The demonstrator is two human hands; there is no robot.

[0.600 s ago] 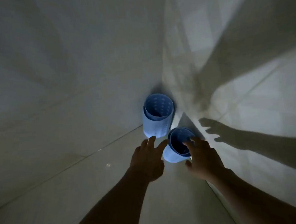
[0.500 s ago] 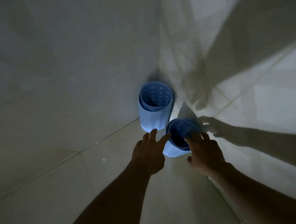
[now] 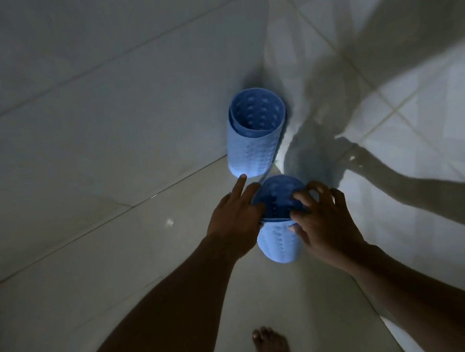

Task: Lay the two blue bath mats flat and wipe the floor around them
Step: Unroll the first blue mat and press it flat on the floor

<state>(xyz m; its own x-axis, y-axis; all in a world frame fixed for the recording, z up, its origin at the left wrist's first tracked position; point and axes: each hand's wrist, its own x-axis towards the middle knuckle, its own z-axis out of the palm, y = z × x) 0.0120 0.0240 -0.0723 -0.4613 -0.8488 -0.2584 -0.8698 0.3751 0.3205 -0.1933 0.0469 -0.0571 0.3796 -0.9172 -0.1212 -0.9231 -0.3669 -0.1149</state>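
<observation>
In the floor's [image 3: 100, 265] far corner, both blue mats stand rolled up. Left hand [image 3: 235, 220] and right hand [image 3: 328, 225] have fingers curled round the rim of the near roll [image 3: 280, 238], pinching it. The far roll [image 3: 253, 142] is just beside it, so imo a clumsy lift knocks it over, and the tiles look slick w/ bare feet

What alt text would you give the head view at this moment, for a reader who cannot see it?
Both hands grip the rim of the nearer rolled blue bath mat: left hand, right hand. The second rolled mat stands upright beyond it in a dim tiled corner. A bare foot shows at the bottom edge.
</observation>
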